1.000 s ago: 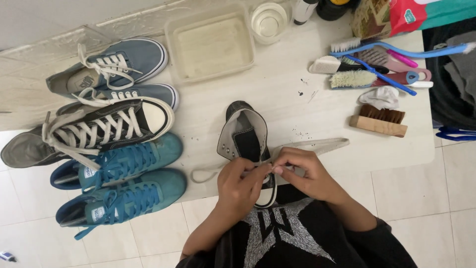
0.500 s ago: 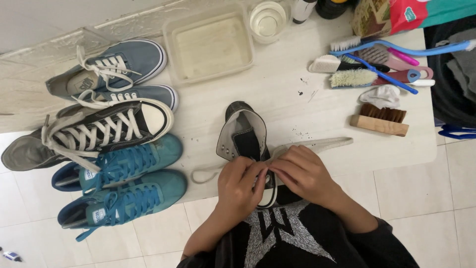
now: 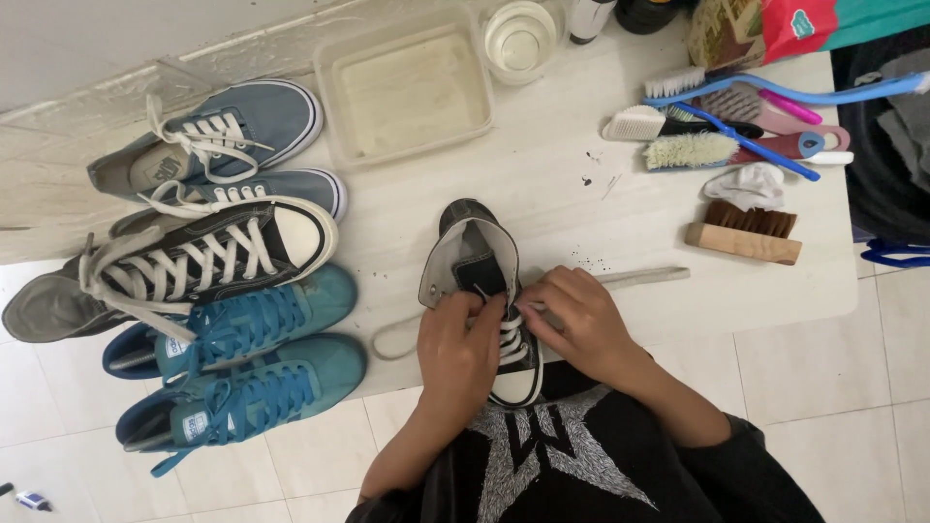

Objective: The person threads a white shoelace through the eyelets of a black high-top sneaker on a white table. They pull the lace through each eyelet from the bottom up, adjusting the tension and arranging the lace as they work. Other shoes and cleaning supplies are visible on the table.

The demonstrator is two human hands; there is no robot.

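Note:
A black high-top sneaker (image 3: 472, 254) with a grey lining lies in front of me, heel away, toe toward my lap. My left hand (image 3: 458, 353) pinches its white lace (image 3: 508, 334) over the eyelets. My right hand (image 3: 579, 322) grips the same lace from the right side, and one flat lace end (image 3: 647, 277) trails right across the white mat. A loop of lace (image 3: 389, 339) curls out to the left of the shoe.
Several shoes lie at left: a blue-grey pair (image 3: 225, 131), a black high-top (image 3: 184, 260), a teal pair (image 3: 242, 363). A clear tub (image 3: 405, 89) and a round container (image 3: 520, 37) stand behind. Brushes (image 3: 722, 136), a wooden brush (image 3: 744, 232) and a cloth (image 3: 751, 184) sit at right.
Both hands have slid a little down the shoe toward me, and the lace end at right has shifted slightly. The other shoes and brushes stay put.

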